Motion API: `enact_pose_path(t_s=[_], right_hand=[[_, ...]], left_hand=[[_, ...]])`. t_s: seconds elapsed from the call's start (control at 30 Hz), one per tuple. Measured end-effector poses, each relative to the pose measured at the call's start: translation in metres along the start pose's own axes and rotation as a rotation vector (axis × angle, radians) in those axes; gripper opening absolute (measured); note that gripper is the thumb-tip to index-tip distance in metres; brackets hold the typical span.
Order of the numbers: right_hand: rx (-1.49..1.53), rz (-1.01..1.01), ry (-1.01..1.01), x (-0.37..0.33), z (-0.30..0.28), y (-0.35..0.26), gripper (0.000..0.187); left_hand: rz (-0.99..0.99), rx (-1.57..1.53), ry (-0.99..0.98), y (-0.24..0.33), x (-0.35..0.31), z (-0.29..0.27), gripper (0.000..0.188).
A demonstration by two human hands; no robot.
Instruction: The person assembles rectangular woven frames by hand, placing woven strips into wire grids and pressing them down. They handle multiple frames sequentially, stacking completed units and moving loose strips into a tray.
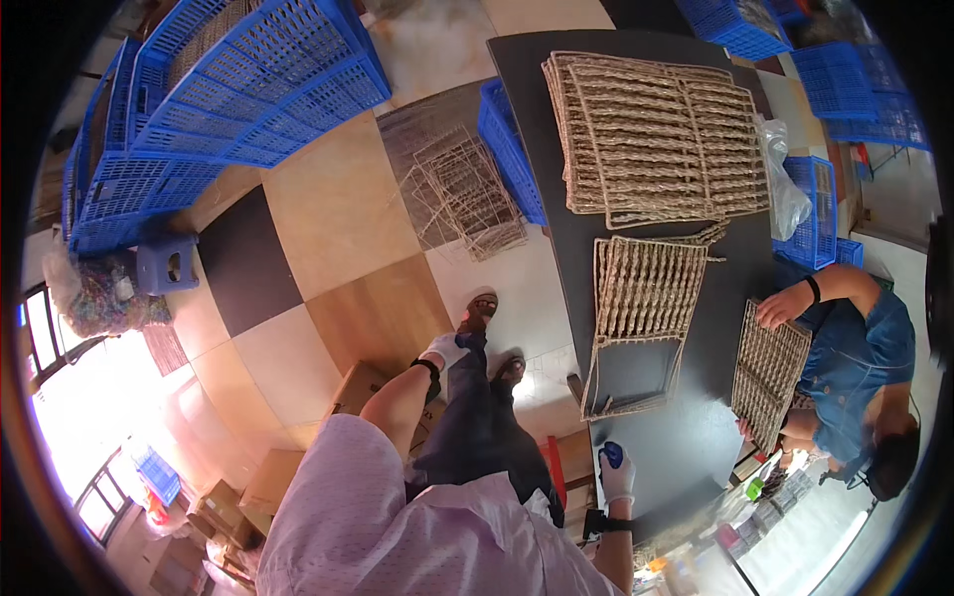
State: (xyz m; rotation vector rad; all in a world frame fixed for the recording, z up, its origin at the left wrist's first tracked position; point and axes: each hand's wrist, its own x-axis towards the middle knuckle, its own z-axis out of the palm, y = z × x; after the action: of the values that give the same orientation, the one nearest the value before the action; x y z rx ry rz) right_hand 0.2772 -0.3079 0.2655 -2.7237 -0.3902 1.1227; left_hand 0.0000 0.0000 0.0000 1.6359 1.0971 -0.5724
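My left hand [444, 351], in a white glove with a bit of blue, is beside my dark trouser leg; its fingers are too small to read. My right hand [617, 475], in a white glove with dark blue at the fingers, is by the near edge of the dark table [656, 447]. Its fingers look curled, with no object visible in them. Beyond it on the table lies a woven panel [651, 288] on a wire frame, its near part an open frame without weave. Farther off lies a stack of woven rope panels [656, 139].
At the right a co-worker [845, 348] holds another woven panel [770, 372] upright over the table. Bare wire frames [467, 194] lie on the floor. Large blue crates [248, 89] stand far left, with a blue stool [167, 266] below them. Cardboard boxes [270, 480] are near my left side.
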Motion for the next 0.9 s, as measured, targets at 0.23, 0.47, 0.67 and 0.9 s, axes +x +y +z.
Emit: enact_pose_path(t_s=[0.23, 0.47, 0.67, 0.9], right_hand=[[-0.098, -0.063, 0.036, 0.011, -0.016, 0.021, 0.032], [-0.096, -0.165, 0.343, 0.055, -0.052, -0.005, 0.036], [0.044, -0.330, 0.668, 0.130, -0.099, -0.075, 0.055], [-0.356, -0.195, 0.355, 0.127, -0.057, -0.130, 0.064]], left_hand=[[-0.045, -0.037, 0.128, 0.019, -0.051, -0.062, 0.030], [0.011, -0.321, 0.350, 0.079, -0.115, -0.108, 0.027], [0.175, -0.109, 0.314, 0.188, -0.115, -0.080, 0.028], [0.117, -0.874, 0.346, 0.293, -0.070, -0.005, 0.067]])
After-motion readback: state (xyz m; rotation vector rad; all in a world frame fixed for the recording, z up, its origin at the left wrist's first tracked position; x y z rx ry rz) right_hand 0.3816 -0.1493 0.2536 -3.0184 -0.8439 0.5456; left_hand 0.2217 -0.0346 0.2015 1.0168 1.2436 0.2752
